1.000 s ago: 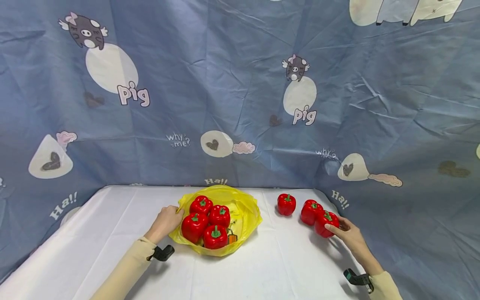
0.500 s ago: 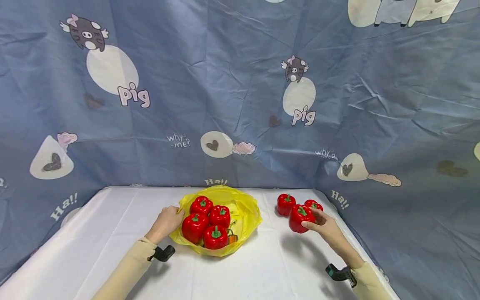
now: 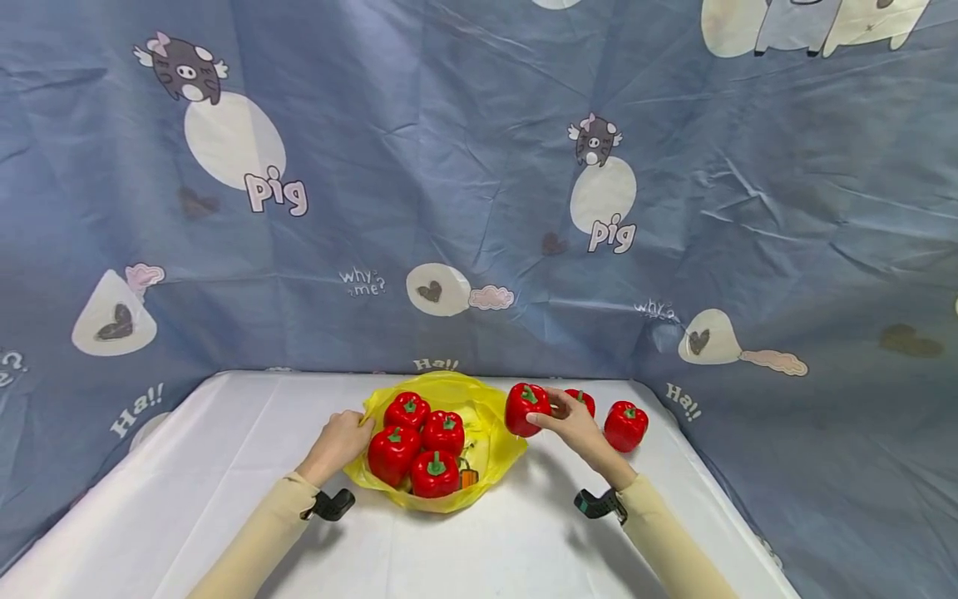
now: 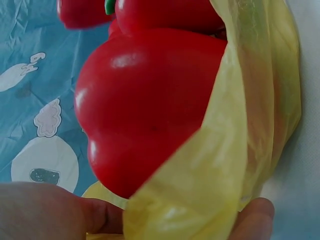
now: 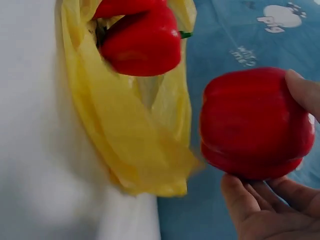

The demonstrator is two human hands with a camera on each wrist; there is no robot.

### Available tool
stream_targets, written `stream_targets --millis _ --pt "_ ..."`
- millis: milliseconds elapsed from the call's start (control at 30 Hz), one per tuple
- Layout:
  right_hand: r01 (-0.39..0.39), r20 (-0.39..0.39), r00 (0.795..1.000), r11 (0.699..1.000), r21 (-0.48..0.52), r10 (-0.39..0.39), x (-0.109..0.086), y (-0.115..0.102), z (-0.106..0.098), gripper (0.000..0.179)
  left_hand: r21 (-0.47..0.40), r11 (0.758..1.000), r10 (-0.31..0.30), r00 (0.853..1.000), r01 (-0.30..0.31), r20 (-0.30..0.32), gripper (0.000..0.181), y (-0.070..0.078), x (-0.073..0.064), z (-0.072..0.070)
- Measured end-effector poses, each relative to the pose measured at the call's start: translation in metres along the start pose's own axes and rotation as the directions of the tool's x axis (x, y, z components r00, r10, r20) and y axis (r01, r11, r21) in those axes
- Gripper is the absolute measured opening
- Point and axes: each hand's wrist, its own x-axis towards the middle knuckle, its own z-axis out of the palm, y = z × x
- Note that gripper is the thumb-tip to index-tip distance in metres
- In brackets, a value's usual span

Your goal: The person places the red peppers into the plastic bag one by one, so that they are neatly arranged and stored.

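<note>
A yellow plastic bag (image 3: 490, 491) lies with its mouth spread on the table, several red bell peppers (image 3: 393, 454) with green stems inside. My left hand (image 3: 338, 443) pinches the bag's left rim; in the left wrist view the yellow film (image 4: 200, 185) passes between thumb and fingers beside a large pepper. Over the bag's right edge, my right hand (image 3: 575, 424) holds another red bell pepper (image 3: 521, 411) above the table. The right wrist view shows that pepper (image 5: 255, 125) gripped between thumb and fingers, close to the bag's rim (image 5: 170, 175).
Two more red bell peppers stand on the white-covered table (image 3: 464, 557) at the right: one pepper (image 3: 625, 426) in full view, the other pepper (image 3: 585, 401) partly behind my right hand. A blue printed cloth (image 3: 479, 191) hangs behind the table.
My right hand has lifted a bell pepper from the right group and carried it left to the bag's right edge. The left hand keeps its hold on the rim.
</note>
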Motion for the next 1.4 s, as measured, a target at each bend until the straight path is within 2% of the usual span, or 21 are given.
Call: stream_targets --millis 100,300,400,600,867,1167,1400 --pt "0.03 -0.005 1.0 0.999 0.013 -0.03 0.014 -0.004 0.017 0.073 -0.002 1.0 0.0 1.0 0.0 -0.006 0.035 0.002 0.0 0.0" --pt "0.029 -0.019 0.999 1.0 0.01 -0.029 0.037 -0.008 0.046 0.081 0.014 1.0 0.006 1.0 -0.006 -0.018 0.036 0.001 0.0 0.002" --pt "0.03 0.003 1.0 1.0 0.001 -0.03 0.047 -0.013 0.056 0.082 0.013 1.0 0.003 1.0 -0.003 -0.011 0.036 0.002 0.0 0.001" --pt "0.014 0.06 0.998 0.999 -0.035 -0.012 0.061 -0.016 0.07 0.078 0.016 1.0 0.0 1.0 0.0 -0.017 0.036 0.003 0.001 0.001" --pt "0.041 0.111 0.993 0.997 -0.064 -0.034 0.077 -0.009 0.086 0.058 0.008 1.0 -0.008 1.0 0.008 -0.006 0.035 0.003 0.001 0.003" --pt "-0.021 0.117 0.993 0.994 -0.108 0.034 0.088 -0.002 0.102 0.068 -0.007 1.0 -0.019 1.0 0.019 -0.008 0.034 0.003 -0.001 0.002" --pt "-0.066 0.162 0.985 0.998 0.003 0.065 0.092 -0.001 0.113 0.071 -0.014 1.0 -0.021 1.0 0.021 -0.008 0.033 0.002 0.0 0.002"
